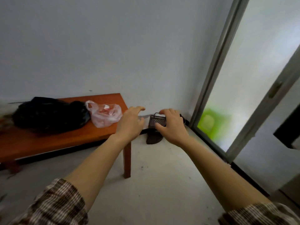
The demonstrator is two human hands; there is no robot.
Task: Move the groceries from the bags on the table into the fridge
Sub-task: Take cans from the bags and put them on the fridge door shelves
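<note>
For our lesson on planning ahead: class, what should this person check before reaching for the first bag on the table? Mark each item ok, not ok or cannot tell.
1. Hands free: left hand and right hand, fingers spread, seem empty: ok.
2. Bags in place: black bag and clear plastic bag lie on the wooden table: ok.
3. Reach: clear plastic bag close to left hand, not touching: ok.
4. Contents of black bag: opaque: cannot tell.
5. Fridge open and ready: none in view: cannot tell.
</note>
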